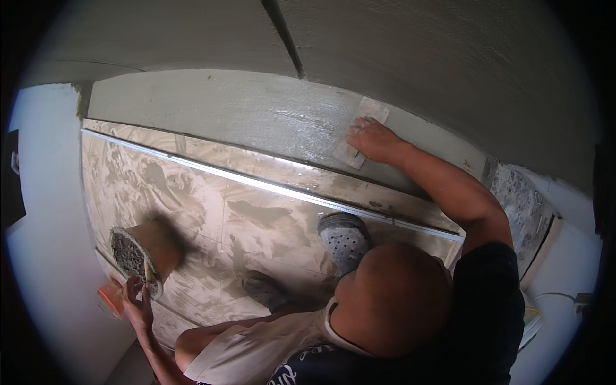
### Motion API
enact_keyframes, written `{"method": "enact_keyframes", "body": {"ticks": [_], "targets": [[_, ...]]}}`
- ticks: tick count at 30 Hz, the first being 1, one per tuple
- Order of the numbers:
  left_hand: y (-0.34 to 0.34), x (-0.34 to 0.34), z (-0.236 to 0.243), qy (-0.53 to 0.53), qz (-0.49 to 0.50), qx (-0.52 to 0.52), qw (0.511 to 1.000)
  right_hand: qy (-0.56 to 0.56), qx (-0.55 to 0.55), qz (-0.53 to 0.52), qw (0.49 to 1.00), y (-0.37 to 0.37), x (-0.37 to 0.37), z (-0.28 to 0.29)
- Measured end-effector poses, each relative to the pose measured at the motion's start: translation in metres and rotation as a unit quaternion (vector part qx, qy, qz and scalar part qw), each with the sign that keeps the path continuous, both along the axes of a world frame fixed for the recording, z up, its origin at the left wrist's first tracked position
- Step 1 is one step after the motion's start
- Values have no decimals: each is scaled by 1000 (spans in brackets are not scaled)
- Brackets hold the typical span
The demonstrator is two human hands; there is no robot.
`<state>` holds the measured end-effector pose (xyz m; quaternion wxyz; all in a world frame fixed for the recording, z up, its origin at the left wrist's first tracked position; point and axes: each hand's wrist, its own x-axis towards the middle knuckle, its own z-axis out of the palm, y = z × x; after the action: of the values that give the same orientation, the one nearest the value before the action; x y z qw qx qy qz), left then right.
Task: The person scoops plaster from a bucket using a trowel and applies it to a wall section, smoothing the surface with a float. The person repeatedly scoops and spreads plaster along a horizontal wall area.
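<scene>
Stretched far forward, my right hand (375, 138) grips a pale rectangular plastering float (350, 157). The float lies flat against a band of smooth, wet grey mortar (224, 102), which shines to its left. My left hand (138, 305) is low at the left, its fingers curled at the rim of a brown bucket (163, 240) of grey mortar (130, 255). A pale handle (147, 271) sticks up from the bucket beside the fingers. An orange plastic piece (110, 300) shows just left of that hand, partly behind it. I cannot tell whether the hand holds it.
A long shiny metal straightedge (256, 181) crosses the mortar-smeared tiled floor (212, 212) below the band. Shoes stand on the floor, one a grey perforated clog (344, 240). A head (401, 301) and black sleeve (484, 289) fill the lower right. White walls (48, 173) flank the space.
</scene>
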<state>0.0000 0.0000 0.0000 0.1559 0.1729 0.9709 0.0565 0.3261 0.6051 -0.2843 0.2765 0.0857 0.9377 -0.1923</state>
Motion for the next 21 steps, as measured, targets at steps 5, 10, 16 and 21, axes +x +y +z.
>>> {"method": "enact_keyframes", "body": {"ticks": [5, 10, 16, 21], "targets": [[9, 0, 2, 28, -25, -26, 999, 107, -17, -28, 994, 10, 58, -12], [-23, -1, -4, 20, -11, -20, 1000, 82, 32, 8, 996, 22, 112, 4], [-80, 16, 1, 41, 89, -15, 995, 78, 90, -14, 993, 15, 164, 55], [-117, 18, -28, 106, 157, 37, 981, 101, -33, -66, 992, -31, 79, 110]]}}
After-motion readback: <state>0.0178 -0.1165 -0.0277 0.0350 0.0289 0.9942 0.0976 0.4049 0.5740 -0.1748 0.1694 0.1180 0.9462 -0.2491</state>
